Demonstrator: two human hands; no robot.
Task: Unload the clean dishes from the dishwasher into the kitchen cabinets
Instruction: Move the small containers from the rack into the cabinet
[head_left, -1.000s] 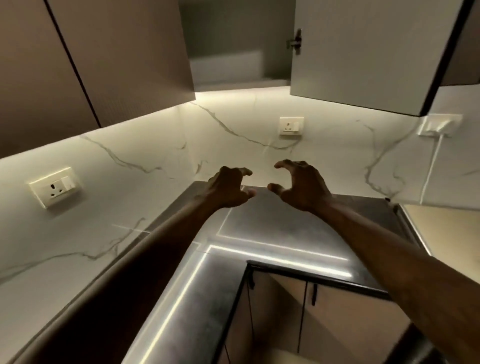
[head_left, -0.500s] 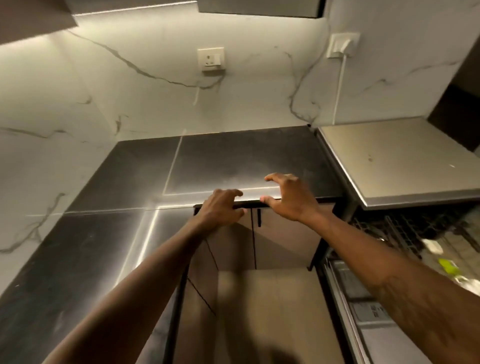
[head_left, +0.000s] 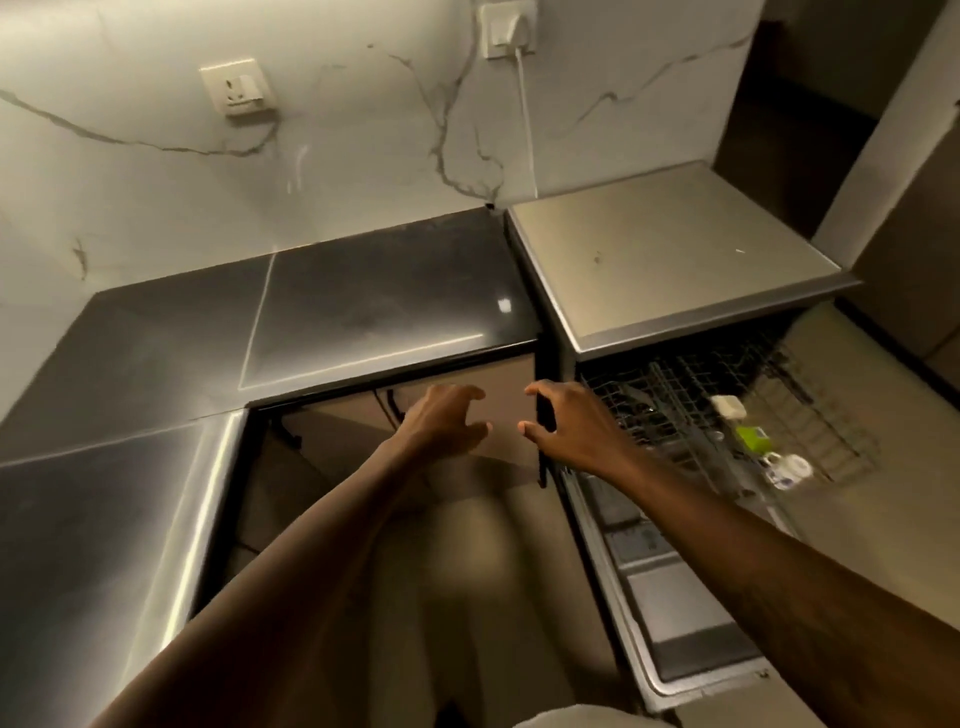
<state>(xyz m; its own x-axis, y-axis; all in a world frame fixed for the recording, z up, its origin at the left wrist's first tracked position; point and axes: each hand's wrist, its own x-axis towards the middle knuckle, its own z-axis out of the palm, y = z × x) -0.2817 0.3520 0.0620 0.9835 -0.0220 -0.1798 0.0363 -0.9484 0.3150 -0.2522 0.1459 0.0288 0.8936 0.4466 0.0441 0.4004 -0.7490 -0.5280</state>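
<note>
A: Far along with the unloading?

B: Hard to say for certain. To the right, an open dishwasher (head_left: 670, 260), door (head_left: 680, 603) folded down, rack (head_left: 691, 410) slid out over it. Looks mostly bare from here. Left in it toward the far side: a small white piece (head_left: 728, 406), a green piece (head_left: 752, 438) and a white cup-like thing (head_left: 790, 467). Too blurred to name better.

A: So nearly finished?

B: Probably well on, judging by so little in the rack. Cannot see any lower rack, though, nor inside any cupboard, so no telling about the rest.

A: And the hands?

B: Both stretched forward and down, side by side, in front of the low cabinet (head_left: 504, 369) under the dark counter (head_left: 363, 301). For the left hand (head_left: 447, 421): hanging in the air, fingers loosely curled, gripping nothing. For the right hand (head_left: 571, 431): likewise loose and empty, palm turned toward the other one, thumb and fingertips close to the dark strip (head_left: 543, 467) between cabinet and dishwasher. Touching that strip or not, cannot tell.

A: Carrying no dish, then?

B: None. Nearer the rack on the right side, yet well short of the pieces. Seems like a reach toward the next item, or toward a cabinet door. Cannot settle which from this.
</note>
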